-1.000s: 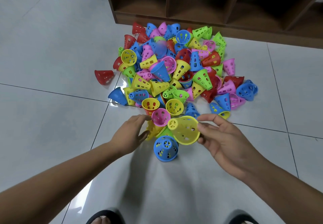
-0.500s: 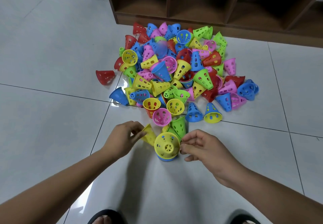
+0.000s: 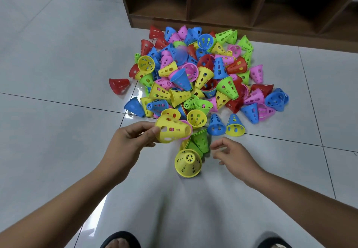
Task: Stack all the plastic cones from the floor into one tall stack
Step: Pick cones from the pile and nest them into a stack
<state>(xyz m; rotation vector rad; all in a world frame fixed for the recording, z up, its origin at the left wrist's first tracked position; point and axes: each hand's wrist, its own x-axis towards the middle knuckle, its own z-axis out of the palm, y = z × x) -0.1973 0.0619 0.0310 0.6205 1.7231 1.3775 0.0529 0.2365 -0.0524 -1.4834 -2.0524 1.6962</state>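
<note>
Yellow plastic sits in the left hand (image 3: 133, 141): thumb and fingers curl round the wide end of a yellow cone (image 3: 173, 130), which is held on its side above the floor with its narrow end pointing right. The right hand (image 3: 233, 155) hovers near it, fingers loosely bent and holding nothing. Between the 2 hands and a little nearer the person, an upright yellow cone (image 3: 188, 163) stands on the pale tiled floor (image 3: 58, 63), narrow end up and showing its spoked top; I cannot tell whether other cones are nested beneath it. Just behind it lie green cones (image 3: 200, 143), tipped over and close against it. Farther back, the main pile of cones (image 3: 203, 77) spreads in red, blue, pink, green and yellow, jumbled at every angle and reaching almost to the base of a brown wooden shelf unit (image 3: 222, 1). At the pile's near edge 2 cones stand upright side by side: a blue cone (image 3: 216, 125) and a blue cone with a yellow rim (image 3: 235, 126). 1 red cone (image 3: 119, 86) lies on its side to the left of the pile, apart from it. Dark sandals (image 3: 120, 241) show at the bottom edge
</note>
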